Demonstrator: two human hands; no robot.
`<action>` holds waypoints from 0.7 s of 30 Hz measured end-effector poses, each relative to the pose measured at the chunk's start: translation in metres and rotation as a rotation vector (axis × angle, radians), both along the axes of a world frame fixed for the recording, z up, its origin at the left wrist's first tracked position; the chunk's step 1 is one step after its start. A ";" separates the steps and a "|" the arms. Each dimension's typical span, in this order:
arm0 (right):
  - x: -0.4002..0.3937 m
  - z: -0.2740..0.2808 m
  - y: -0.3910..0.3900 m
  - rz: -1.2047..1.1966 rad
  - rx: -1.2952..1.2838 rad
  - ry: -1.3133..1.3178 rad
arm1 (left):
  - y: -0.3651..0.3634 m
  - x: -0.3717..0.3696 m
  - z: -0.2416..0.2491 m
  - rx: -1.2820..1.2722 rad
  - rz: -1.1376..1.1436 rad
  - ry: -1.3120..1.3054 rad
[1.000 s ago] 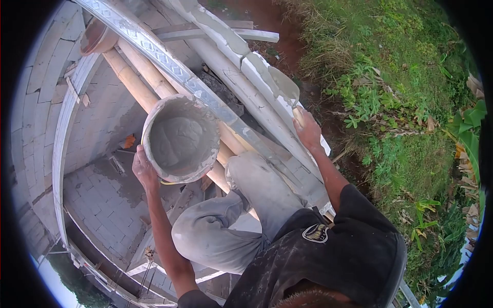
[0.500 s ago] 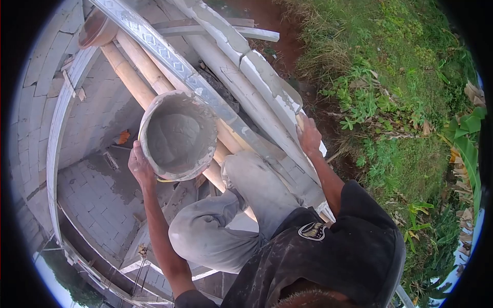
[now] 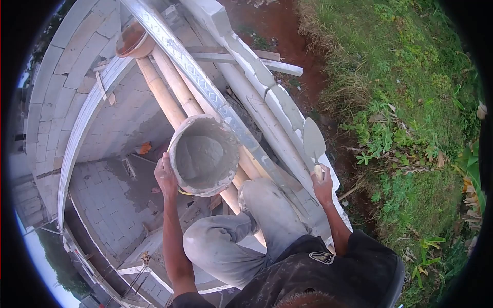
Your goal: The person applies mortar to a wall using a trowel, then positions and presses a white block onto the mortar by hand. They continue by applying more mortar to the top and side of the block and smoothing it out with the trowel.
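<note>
My left hand (image 3: 165, 175) grips the left rim of a bucket (image 3: 232, 177), fingers closed on its edge. Grey wet mortar (image 3: 197, 156) lies inside the bucket, which overlaps the bamboo poles beside my bent knee. In my right hand (image 3: 322, 186) is a trowel (image 3: 314, 139), held by its light handle. Its pointed blade faces away from me, over the mortar-smeared top of the block wall (image 3: 282, 105). My legs (image 3: 267, 205) in grey trousers are bent between the two hands.
Bamboo poles (image 3: 159, 87) and a patterned metal beam (image 3: 190, 66) run away from me. A reddish-brown basin (image 3: 136, 43) stands at their far end. Far below on the left is a block-paved floor (image 3: 100, 197). Grass and plants (image 3: 395, 138) cover the ground right of the wall.
The view has shifted, so the bucket and walls sit further right and lower. My right hand has turned, and the trowel blade now shows plainly. My left hand keeps its hold on the bucket.
</note>
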State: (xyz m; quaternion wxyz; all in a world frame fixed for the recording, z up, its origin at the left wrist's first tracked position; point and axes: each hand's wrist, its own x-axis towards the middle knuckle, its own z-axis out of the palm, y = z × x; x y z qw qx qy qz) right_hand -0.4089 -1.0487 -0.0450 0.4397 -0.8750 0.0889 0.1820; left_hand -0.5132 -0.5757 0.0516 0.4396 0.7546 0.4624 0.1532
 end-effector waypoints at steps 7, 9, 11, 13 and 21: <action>0.024 0.134 0.055 0.118 0.477 0.345 | 0.011 0.004 0.004 0.109 0.025 0.038; 0.023 0.154 0.075 0.581 0.250 -0.210 | 0.015 0.000 0.001 0.155 0.042 0.076; 0.022 0.181 0.103 0.742 0.188 -0.206 | 0.018 0.004 0.006 0.213 0.048 0.102; 0.013 0.187 0.134 0.932 0.102 -0.169 | 0.013 0.004 0.015 0.303 -0.002 0.130; -0.055 0.073 0.269 1.160 -0.002 -0.166 | 0.019 -0.002 0.025 0.514 -0.119 0.396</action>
